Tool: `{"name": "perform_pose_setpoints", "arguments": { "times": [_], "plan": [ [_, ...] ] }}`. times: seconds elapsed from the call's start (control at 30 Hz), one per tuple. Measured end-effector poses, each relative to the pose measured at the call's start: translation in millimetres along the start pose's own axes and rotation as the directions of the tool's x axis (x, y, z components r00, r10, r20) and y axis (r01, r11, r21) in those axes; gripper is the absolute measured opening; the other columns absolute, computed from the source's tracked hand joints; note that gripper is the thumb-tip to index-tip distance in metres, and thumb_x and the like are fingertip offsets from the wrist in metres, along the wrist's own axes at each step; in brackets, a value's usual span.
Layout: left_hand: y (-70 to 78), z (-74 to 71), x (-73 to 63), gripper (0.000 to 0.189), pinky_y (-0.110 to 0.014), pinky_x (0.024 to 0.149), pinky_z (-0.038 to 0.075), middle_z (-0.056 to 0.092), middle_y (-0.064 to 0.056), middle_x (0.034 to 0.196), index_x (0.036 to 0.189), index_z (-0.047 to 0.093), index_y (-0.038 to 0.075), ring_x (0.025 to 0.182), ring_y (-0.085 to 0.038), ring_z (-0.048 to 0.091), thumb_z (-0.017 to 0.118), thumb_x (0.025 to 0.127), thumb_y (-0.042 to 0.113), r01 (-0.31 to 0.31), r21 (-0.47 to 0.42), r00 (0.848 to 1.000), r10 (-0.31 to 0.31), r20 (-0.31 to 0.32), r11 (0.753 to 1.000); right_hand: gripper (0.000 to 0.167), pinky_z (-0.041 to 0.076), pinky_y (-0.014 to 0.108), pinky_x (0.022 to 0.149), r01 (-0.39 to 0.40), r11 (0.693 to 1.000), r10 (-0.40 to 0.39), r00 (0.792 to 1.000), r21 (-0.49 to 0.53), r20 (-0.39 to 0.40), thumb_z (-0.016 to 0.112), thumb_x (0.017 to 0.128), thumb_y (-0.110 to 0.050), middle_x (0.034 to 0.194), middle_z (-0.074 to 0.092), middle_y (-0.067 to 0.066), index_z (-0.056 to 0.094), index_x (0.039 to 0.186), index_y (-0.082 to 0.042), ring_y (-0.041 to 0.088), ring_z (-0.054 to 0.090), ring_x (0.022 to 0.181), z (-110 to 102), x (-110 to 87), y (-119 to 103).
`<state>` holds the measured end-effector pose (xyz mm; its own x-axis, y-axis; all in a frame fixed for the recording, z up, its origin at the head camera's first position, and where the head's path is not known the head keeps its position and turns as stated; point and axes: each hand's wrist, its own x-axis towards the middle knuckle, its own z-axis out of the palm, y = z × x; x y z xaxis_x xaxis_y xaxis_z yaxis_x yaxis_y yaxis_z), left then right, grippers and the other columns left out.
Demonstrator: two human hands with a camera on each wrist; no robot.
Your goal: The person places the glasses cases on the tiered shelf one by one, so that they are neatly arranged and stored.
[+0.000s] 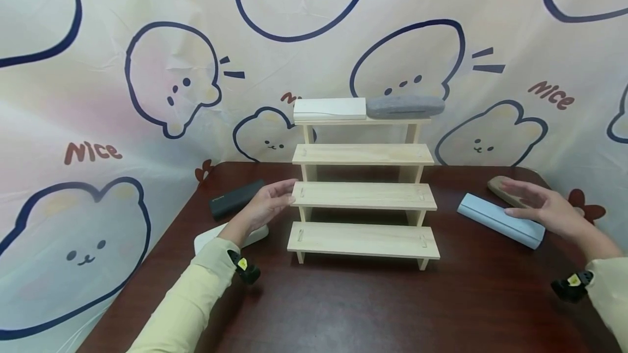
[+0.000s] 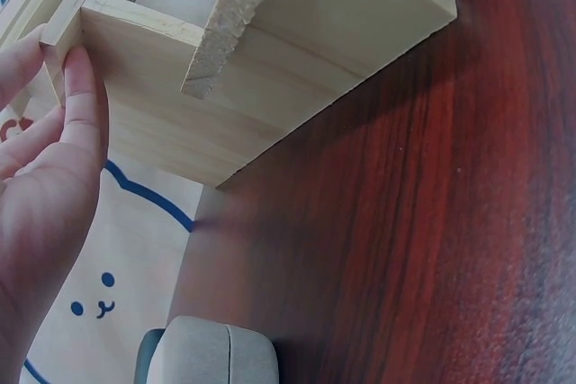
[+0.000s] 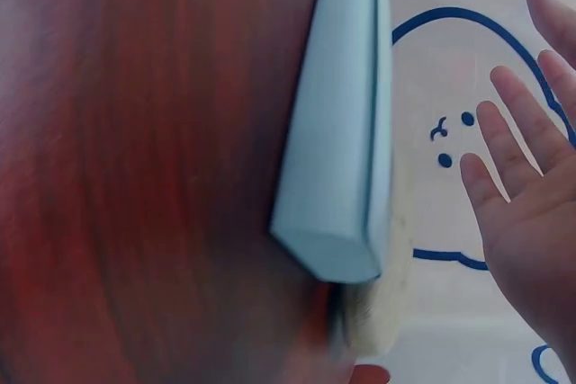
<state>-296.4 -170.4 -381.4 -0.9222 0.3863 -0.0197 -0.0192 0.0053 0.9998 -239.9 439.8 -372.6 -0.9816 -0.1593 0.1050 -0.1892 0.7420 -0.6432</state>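
Observation:
A stepped wooden display rack with several tiers stands mid-table. At its left side my left hand pinches the end of one tier's board between thumb and fingers. My right hand hovers at the right with fingers spread, holding nothing. Nearest to it lie a light blue glasses case and, partly hidden behind the hand, a beige case. In the right wrist view the light blue case is apart from the fingers. On the top tier sit a white case and a grey case.
Left of the rack lie a dark case and a whitish case, partly covered by the left forearm. The dark red wooden table extends in front. A printed cloth hangs behind and at both sides.

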Motion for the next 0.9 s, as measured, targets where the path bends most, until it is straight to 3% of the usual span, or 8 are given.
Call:
{"name": "perform_pose_setpoints", "arguments": {
  "times": [0.07, 0.1, 0.17, 0.23, 0.57, 0.73, 0.9],
  "plan": [
    [0.6, 0.5, -0.1, 0.060, -0.037, 0.106, 0.037, 0.040, -0.017, 0.148, 0.148, 0.035, 0.000, 0.128, -0.029, 0.047, 0.062, 0.095, 0.006, -0.002, 0.000, 1.000, 0.002, 0.002, 1.000, 0.072, 0.045, 0.056, 0.094, -0.005, 1.000, 0.005, 1.000, 0.016, 0.008, 0.066, 0.094, -0.028, 0.152, 0.033, 0.021, 0.028, 0.154, -0.013, 0.025, 0.035, 0.135, 1, -3.7, 4],
    [1.0, 0.8, -0.2, 0.061, -0.037, 0.106, 0.037, 0.039, -0.017, 0.148, 0.148, 0.035, 0.000, 0.128, -0.029, 0.047, 0.062, 0.095, 0.006, -0.002, -0.001, 1.000, 0.002, 0.002, 1.000, 0.073, 0.044, 0.056, 0.094, -0.018, 1.000, 0.018, 1.000, 0.014, 0.005, 0.066, 0.094, -0.029, 0.152, 0.033, 0.021, 0.028, 0.154, -0.013, 0.025, 0.034, 0.136, 2, -5.1, 6],
    [1.7, 1.3, -0.6, 0.061, -0.037, 0.106, 0.037, 0.039, -0.017, 0.148, 0.148, 0.034, 0.000, 0.128, -0.029, 0.047, 0.062, 0.095, 0.006, -0.001, -0.004, 1.000, 0.001, 0.001, 1.000, 0.075, 0.036, 0.069, 0.092, -0.031, 0.999, 0.030, 1.000, 0.032, 0.007, 0.067, 0.093, -0.030, 0.150, 0.030, 0.029, 0.026, 0.153, -0.009, 0.044, 0.029, 0.135, 5, -7.0, 10],
    [2.4, 1.8, -0.8, 0.061, -0.038, 0.107, 0.036, 0.039, -0.017, 0.149, 0.148, 0.034, -0.001, 0.128, -0.028, 0.047, 0.062, 0.095, 0.006, -0.002, 0.000, 1.000, 0.002, 0.002, 1.000, 0.078, 0.032, 0.075, 0.088, -0.051, 0.998, 0.050, 0.999, 0.039, 0.006, 0.067, 0.093, -0.032, 0.147, 0.031, 0.033, 0.025, 0.153, -0.005, 0.052, 0.027, 0.132, 7, -8.6, 13],
    [3.2, 2.6, -0.6, 0.059, -0.043, 0.109, 0.033, 0.040, -0.018, 0.147, 0.148, 0.035, -0.001, 0.125, -0.028, 0.050, 0.061, 0.095, 0.005, -0.007, 0.000, 1.000, 0.007, 0.001, 1.000, 0.082, 0.030, 0.076, 0.087, -0.080, 0.996, 0.081, 0.997, 0.026, -0.010, 0.070, 0.090, -0.033, 0.140, 0.036, 0.038, 0.028, 0.148, 0.005, 0.059, 0.028, 0.125, 15, -19.0, 32],
    [2.5, 1.9, -0.9, 0.060, -0.041, 0.108, 0.035, 0.040, -0.017, 0.148, 0.148, 0.035, 0.000, 0.127, -0.028, 0.048, 0.061, 0.095, 0.006, 0.000, 0.008, 1.000, 0.000, 0.000, 1.000, 0.085, 0.026, 0.077, 0.089, -0.117, 0.992, 0.117, 0.993, 0.045, 0.005, 0.071, 0.088, -0.035, 0.145, 0.029, 0.038, 0.028, 0.149, 0.005, 0.059, 0.026, 0.126, 17, -20.0, 39],
    [2.0, 1.4, -1.2, 0.060, -0.043, 0.108, 0.033, 0.040, -0.016, 0.148, 0.148, 0.036, 0.001, 0.127, -0.028, 0.048, 0.063, 0.095, 0.008, 0.003, 0.012, 1.000, -0.003, -0.002, 1.000, 0.082, 0.031, 0.072, 0.087, -0.107, 0.994, 0.107, 0.994, 0.026, 0.003, 0.074, 0.087, -0.030, 0.144, 0.028, 0.039, 0.032, 0.145, 0.008, 0.055, 0.030, 0.121, 17, -20.6, 46]
  ]
}}
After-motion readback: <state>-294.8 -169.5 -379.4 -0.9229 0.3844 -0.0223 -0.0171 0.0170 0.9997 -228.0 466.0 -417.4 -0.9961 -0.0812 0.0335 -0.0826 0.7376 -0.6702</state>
